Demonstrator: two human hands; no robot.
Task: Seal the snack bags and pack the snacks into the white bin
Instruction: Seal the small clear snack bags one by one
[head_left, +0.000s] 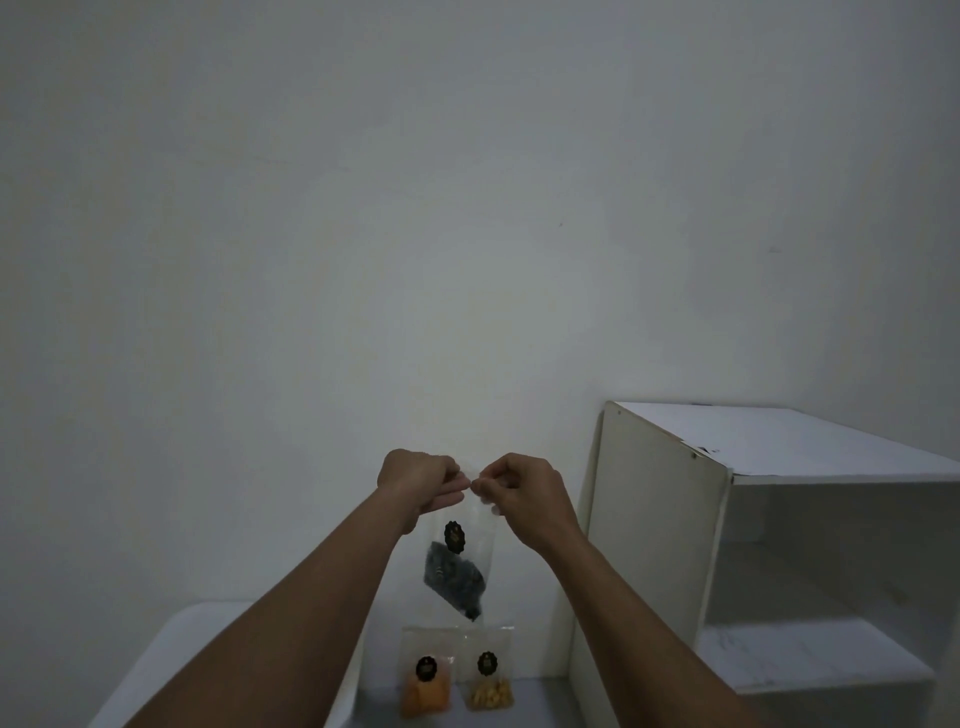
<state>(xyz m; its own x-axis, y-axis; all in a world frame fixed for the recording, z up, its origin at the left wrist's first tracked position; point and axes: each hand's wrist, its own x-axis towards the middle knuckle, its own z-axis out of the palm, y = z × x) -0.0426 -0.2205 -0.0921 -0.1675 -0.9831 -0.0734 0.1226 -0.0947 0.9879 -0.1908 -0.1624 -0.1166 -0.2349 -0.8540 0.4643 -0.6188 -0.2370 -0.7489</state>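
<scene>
L hand (415, 480) & R hand (519, 488) both pinch the top edge of a clear snack bag w/ dark contents (457, 566), held up in the air in front of the wall. Below it, an orange-snack bag (427, 683) & a yellow-snack bag (488, 678) stand side by side. White bin (171, 660) at lower left, white shelf unit (779, 545) at right.

white shelf unit (660, 545) blocking right, white bin (171, 665) left
</scene>
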